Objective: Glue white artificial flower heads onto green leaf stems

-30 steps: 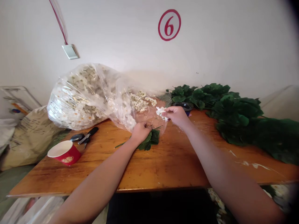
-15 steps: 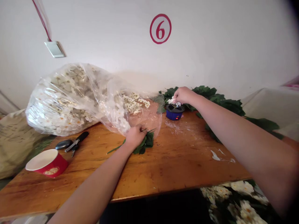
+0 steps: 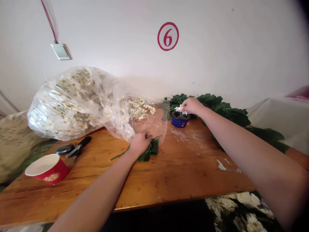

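My right hand (image 3: 191,105) pinches a small sprig of white flowers (image 3: 180,110) over the dark opening of a blue pot (image 3: 180,122). My left hand (image 3: 141,142) has its fingers closed round a bunch of green leaves (image 3: 151,150), low over the wooden table, with the stem pointing left. Just behind the left hand lies the mouth of a clear plastic bag (image 3: 72,103) full of white flowers. Some loose white blossoms (image 3: 141,108) show near its opening.
A red paper cup (image 3: 48,169) and keys with a black fob (image 3: 74,149) are at the left of the wooden table (image 3: 178,174). Green leaves (image 3: 224,111) lie behind and right of the pot. White flowers (image 3: 251,209) show below the front edge.
The flower sprig and my right hand sit slightly lower over the pot. My left hand still holds the leaves. The camera view has shifted a little.
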Demonstrator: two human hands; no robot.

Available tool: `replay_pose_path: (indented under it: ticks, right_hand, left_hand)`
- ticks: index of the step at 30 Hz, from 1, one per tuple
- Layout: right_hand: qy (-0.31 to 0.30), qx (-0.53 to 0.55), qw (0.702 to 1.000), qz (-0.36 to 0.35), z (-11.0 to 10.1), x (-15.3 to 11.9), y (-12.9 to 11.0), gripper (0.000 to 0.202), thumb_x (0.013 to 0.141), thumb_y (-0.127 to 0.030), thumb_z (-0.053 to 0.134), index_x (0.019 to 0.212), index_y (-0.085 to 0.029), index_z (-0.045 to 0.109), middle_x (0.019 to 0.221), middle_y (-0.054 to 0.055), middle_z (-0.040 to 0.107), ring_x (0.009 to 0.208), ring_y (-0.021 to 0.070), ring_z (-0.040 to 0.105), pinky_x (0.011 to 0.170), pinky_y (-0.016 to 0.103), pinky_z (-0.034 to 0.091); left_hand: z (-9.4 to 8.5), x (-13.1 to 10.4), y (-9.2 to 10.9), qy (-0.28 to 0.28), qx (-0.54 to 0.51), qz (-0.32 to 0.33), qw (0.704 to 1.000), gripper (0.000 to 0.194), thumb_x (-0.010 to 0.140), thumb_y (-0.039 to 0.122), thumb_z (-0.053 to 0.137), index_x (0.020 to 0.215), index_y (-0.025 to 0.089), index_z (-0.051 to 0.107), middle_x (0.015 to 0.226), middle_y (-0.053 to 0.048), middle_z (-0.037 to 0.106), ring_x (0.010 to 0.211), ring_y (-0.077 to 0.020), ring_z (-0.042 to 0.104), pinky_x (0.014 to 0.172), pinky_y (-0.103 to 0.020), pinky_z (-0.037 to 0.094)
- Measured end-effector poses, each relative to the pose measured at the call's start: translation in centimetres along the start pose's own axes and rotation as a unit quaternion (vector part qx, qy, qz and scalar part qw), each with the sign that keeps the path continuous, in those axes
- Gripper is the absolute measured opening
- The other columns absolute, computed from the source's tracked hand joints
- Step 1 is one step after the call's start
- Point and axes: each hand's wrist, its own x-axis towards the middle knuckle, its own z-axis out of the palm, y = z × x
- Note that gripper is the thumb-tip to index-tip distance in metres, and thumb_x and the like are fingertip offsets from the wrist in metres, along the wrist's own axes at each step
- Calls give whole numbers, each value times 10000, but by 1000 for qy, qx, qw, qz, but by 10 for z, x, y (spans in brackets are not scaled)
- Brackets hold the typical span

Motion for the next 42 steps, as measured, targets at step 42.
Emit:
replay_pose_path:
  ticks: [42]
  right_hand:
    - [-39, 575, 817, 28, 106, -110, -71, 380, 583, -489, 800, 746, -164, 688, 662, 9, 632, 553, 114, 513, 545, 264, 439]
  left_hand:
    - [2, 7, -9, -81, -291, -12, 953, 150, 677, 306, 601, 617, 169, 616, 612, 6, 600, 607, -119, 526, 592, -249, 411]
